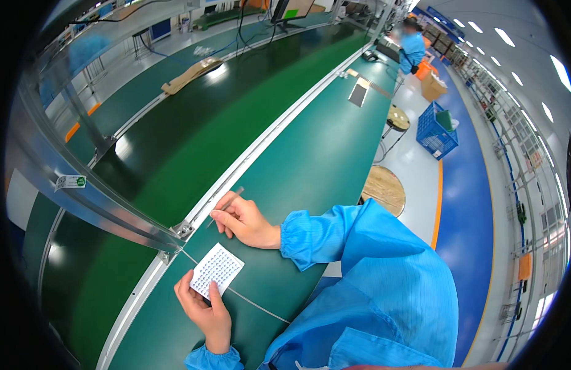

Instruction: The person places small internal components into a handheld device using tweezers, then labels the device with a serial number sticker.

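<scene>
My left hand (204,310) grips the lower edge of a white sheet of stickers (217,271), thumb on top and fingers beneath. Rows of small round blue-grey spots cover the sheet, which is tilted over the green bench top. Just beyond it, my right hand (243,221) pinches a slim grey metal tool that looks like tweezers (236,193). Its thin tip points down toward the bench's white edge rail, apart from the sheet. Blue elastic cuffs cover both wrists.
A metal post (122,206) rises at the left beside a dark green conveyor belt (193,154). Farther along the bench (297,179) lies a dark rectangular item (358,94). Stools (384,190), a blue crate (437,132) and a person in blue (411,49) are at the right.
</scene>
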Action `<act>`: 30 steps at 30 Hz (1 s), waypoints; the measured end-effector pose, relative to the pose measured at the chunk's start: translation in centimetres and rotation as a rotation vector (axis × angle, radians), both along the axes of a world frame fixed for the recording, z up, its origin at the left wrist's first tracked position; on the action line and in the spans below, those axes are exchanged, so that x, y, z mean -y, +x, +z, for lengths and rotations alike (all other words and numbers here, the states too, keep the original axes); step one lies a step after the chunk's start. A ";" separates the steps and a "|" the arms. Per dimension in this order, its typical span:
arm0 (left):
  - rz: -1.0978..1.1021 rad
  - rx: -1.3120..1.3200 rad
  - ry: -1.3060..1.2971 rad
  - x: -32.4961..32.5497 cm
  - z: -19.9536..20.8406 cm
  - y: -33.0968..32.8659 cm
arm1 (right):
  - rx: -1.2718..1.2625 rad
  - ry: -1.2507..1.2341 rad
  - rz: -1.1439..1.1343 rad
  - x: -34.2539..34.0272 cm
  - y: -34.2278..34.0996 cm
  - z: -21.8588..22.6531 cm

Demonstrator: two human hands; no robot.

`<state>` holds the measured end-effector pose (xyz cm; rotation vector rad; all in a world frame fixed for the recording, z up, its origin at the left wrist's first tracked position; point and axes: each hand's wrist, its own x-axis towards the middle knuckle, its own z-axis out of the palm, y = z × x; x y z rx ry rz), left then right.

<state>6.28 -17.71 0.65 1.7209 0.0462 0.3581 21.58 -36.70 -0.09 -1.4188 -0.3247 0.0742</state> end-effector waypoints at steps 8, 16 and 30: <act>-0.056 -0.060 -0.155 -1.3 0.3 -0.4 | 0.049 0.074 -0.174 -1.6 0.7 -0.7; 0.044 -0.034 -0.178 -3.0 0.4 -1.1 | 0.069 -0.001 -0.160 -1.5 -1.0 0.6; 0.022 0.005 -0.048 -2.7 0.2 -1.0 | 0.178 0.177 -0.122 -2.2 -0.6 0.4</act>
